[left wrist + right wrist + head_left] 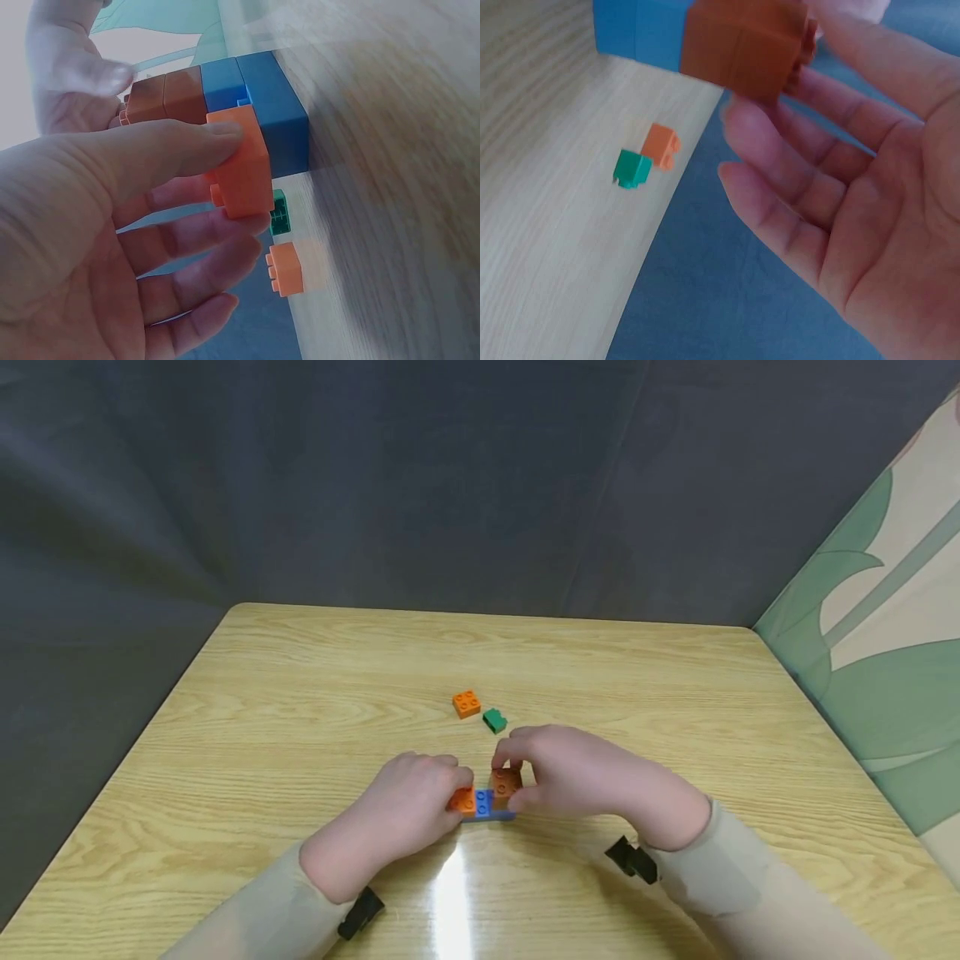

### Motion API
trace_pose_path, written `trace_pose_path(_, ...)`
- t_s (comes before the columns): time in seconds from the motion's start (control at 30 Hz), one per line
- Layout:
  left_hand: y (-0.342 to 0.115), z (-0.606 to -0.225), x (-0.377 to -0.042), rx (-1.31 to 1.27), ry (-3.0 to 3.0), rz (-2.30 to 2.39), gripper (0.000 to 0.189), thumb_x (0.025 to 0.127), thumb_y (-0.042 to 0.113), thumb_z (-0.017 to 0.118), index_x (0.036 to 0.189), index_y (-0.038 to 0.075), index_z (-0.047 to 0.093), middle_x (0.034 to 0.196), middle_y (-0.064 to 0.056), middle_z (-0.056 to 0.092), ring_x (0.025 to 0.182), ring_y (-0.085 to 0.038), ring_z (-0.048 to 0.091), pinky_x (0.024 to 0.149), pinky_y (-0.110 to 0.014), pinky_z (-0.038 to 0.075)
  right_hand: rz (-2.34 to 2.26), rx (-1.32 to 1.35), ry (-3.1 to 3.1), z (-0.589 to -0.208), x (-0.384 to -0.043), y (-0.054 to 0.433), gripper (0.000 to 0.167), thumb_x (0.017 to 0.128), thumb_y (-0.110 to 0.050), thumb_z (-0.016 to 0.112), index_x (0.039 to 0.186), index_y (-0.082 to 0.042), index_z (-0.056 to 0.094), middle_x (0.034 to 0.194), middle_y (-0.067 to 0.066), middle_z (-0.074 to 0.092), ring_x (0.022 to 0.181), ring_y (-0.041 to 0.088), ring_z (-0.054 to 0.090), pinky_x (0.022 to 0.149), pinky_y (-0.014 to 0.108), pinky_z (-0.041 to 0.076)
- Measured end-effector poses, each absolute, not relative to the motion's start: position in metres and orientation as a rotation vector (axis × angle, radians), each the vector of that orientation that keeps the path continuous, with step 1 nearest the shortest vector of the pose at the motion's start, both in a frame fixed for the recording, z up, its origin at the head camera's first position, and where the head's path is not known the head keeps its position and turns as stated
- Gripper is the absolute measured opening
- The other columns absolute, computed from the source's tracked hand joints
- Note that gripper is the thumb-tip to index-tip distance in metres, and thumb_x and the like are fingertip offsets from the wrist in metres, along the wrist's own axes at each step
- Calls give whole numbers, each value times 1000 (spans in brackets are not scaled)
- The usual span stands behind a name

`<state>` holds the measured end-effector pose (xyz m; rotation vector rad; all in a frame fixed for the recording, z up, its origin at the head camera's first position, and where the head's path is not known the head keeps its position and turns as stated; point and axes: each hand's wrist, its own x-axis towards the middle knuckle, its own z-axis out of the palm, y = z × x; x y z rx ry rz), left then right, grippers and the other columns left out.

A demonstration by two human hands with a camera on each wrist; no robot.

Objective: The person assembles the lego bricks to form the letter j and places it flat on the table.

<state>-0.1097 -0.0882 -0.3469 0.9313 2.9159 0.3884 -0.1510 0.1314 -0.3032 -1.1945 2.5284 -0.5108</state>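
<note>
Blue bricks (pixel 482 802) form a low base on the table, with two brown bricks (pixel 736 46) stacked on its right end. My left hand (pixel 415 795) pinches an orange brick (pixel 244 169) between thumb and fingers. That brick is over the base's left end, tilted against the blue in the left wrist view. At the other side, my right hand (pixel 577 772) has thumb and fingertips on opposite sides of the upper brown brick. Its studs show between the fingers in the head view.
Beyond the hands lie a loose orange brick (pixel 467 704) and a small green brick (pixel 495 720), close together on the wooden table (pixel 337 685). A dark curtain (pixel 480 485) hangs behind the table, and a leaf-patterned cloth (pixel 885 677) borders its right side.
</note>
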Motion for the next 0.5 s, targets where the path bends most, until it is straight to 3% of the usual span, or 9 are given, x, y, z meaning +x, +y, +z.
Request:
trace_pose_path(0.13,-88,-347,-110,924,2917,382,22,78,20,82,97,15,71,82,8,60,67,-9,50,65,-32,42,-600,-1158,2449,-300,-160,135,14,97,-23,65,108,-17,72,97,-14,64,77,6,58,72,31,50)
trace_pose_path(0.23,-88,-347,-111,922,2917,374,21,79,20,82,97,15,71,81,8,59,66,-9,50,64,-32,41,-660,-1120,2392,-300,-166,137,18,102,-18,56,112,-15,70,88,-9,64,74,7,56,72,32,49)
trace_pose_path(0.37,-89,-347,-111,931,2918,368,20,79,20,81,95,15,71,80,9,57,65,-9,49,63,-32,41,-689,-1063,2349,-301,-172,136,20,104,-16,52,114,-14,69,84,-4,61,67,13,54,66,33,48)
trace_pose_path(0.5,-88,-346,-110,932,2911,376,20,79,20,81,94,15,70,80,8,57,65,-9,49,63,-32,41,-691,-1046,2300,-304,-177,133,20,104,-15,50,112,-13,69,93,-7,63,72,17,60,70,34,50)
